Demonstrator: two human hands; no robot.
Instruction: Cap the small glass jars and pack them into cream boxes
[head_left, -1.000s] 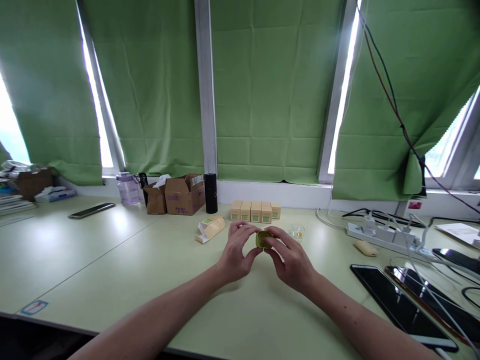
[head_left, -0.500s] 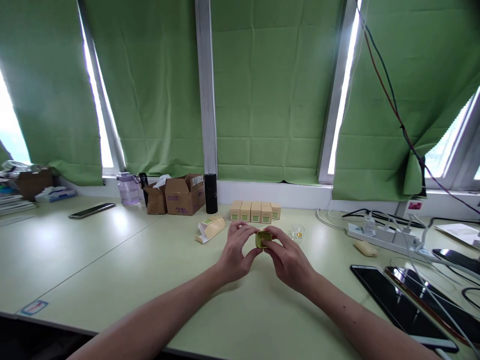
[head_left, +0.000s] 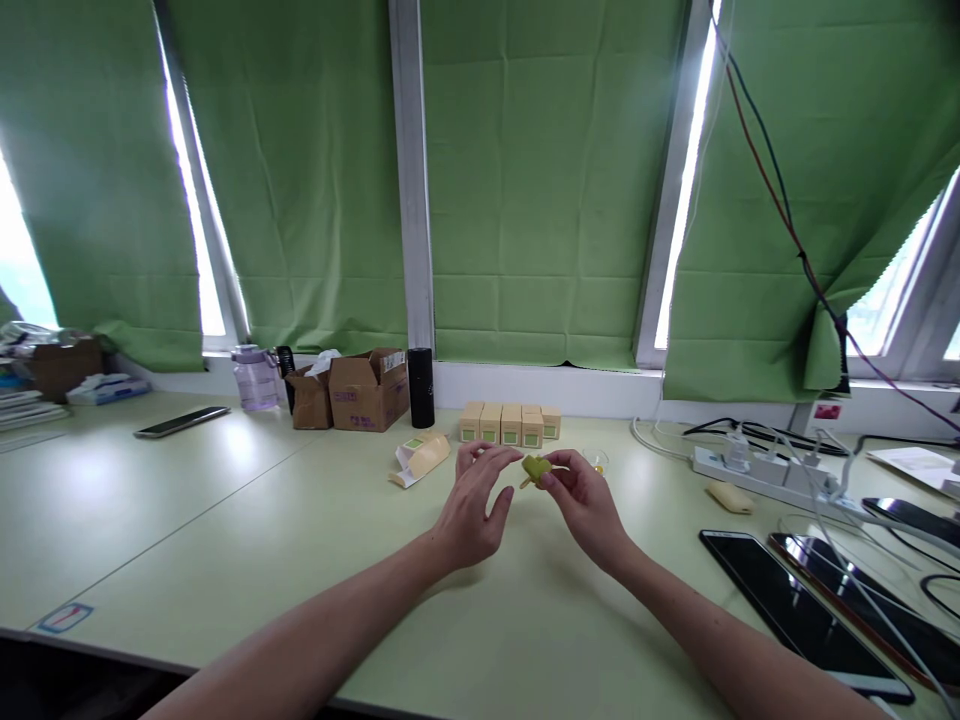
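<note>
My right hand (head_left: 588,500) pinches a small olive-green lobed piece (head_left: 535,467) between thumb and fingers. A short yellowish strip hangs from its lower left. What the piece is I cannot make out. My left hand (head_left: 476,505) is just to its left, thumb and fingers apart and holding nothing; its fingertips come close to the green piece. Behind my hands stands a group of small tan boxes (head_left: 511,424) with green labels. An opened tan carton (head_left: 421,458) lies beyond my left hand. Past my right hand is a small clear container (head_left: 598,460) with something yellow, partly hidden.
Cardboard boxes (head_left: 367,392), a black cylinder (head_left: 421,388) and a purple jug (head_left: 256,378) stand along the window wall. To the right are a white power strip (head_left: 772,475) with cables, a beige rounded object (head_left: 729,497) and a dark tablet (head_left: 795,605). A phone (head_left: 182,421) lies left.
Both hands held the green piece, its hollow side facing me. Now my left hand has let go, and my right hand has turned the piece so its lobed outside shows.
</note>
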